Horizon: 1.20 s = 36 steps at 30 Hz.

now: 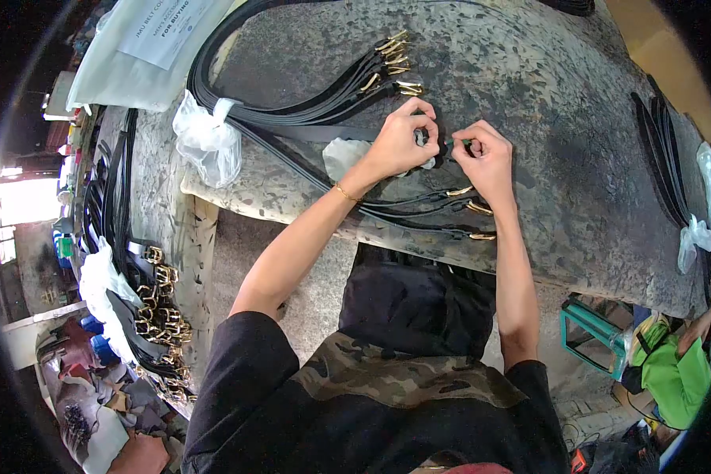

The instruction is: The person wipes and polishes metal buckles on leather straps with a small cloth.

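Note:
My left hand and my right hand meet over a worn stone-like table, both pinching the end of a black belt strap; a small green bit shows at my right fingertips. Just below my hands lie a few black belts with gold tips. A fan of several more gold-tipped belts lies above my left hand. A crumpled white plastic scrap sits under my left wrist.
A bundle of black belts tied with white plastic curves along the table's left. More belts lie at the right edge. A side bench holds belts with buckles. A white bag lies top left. A person in green sits at lower right.

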Motion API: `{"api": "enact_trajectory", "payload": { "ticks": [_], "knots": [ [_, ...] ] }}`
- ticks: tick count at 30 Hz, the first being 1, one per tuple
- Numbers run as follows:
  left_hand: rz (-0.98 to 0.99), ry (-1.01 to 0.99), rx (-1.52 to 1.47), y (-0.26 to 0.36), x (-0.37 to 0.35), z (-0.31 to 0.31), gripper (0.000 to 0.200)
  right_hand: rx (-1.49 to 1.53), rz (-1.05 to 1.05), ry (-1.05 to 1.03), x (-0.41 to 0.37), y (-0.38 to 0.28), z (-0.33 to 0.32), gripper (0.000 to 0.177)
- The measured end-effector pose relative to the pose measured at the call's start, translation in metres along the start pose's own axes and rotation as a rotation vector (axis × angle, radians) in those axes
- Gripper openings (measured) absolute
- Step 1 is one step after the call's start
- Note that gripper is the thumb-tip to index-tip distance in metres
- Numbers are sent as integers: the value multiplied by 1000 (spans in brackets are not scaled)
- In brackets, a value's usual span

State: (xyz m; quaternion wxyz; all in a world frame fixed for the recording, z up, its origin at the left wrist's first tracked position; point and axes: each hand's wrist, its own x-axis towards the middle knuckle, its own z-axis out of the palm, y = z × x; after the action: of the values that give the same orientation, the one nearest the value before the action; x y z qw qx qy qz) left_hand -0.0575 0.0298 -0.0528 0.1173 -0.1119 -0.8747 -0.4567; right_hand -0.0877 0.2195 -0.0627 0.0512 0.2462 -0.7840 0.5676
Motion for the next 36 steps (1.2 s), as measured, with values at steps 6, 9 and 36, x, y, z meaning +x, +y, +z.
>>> {"api": "enact_trajectory", "payload": {
  "ticks": [6, 9, 36],
  "knots": [
    [7, -137, 26, 22, -9, -25, 20, 420, 230, 116, 4, 21, -3, 7],
    [105, -231, 39, 16, -29, -43, 24, 510, 330, 145, 5, 24, -6, 8],
    [249, -178, 320, 25, -21, -21, 20, 499, 257, 154, 4, 28, -3, 9]
  ]
}}
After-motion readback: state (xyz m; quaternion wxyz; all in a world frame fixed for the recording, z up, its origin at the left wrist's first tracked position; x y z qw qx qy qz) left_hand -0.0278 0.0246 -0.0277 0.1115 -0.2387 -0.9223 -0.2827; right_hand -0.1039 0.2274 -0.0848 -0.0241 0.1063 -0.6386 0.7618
